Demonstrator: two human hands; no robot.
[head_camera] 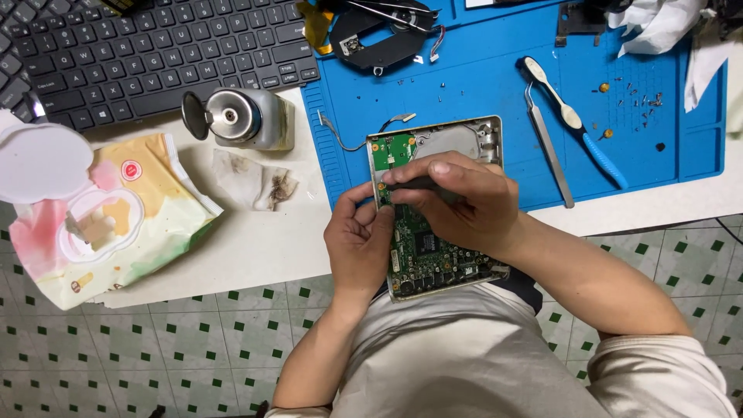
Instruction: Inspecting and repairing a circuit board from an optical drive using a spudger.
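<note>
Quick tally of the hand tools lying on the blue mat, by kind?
Tweezers: 1
Blue-handled brush: 1
Total: 2
The blue mat also holds loose screws, too small to count. The right hand holds a dark tool, not tallied.

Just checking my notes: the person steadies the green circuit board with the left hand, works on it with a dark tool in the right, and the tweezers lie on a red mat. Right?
Not quite: the head view shows the tweezers on a blue mat, not red. The rest stands: left hand steadies the circuit board, right hand holds the dark tool.

Electronics repair bench — blue mat, tweezers
</note>
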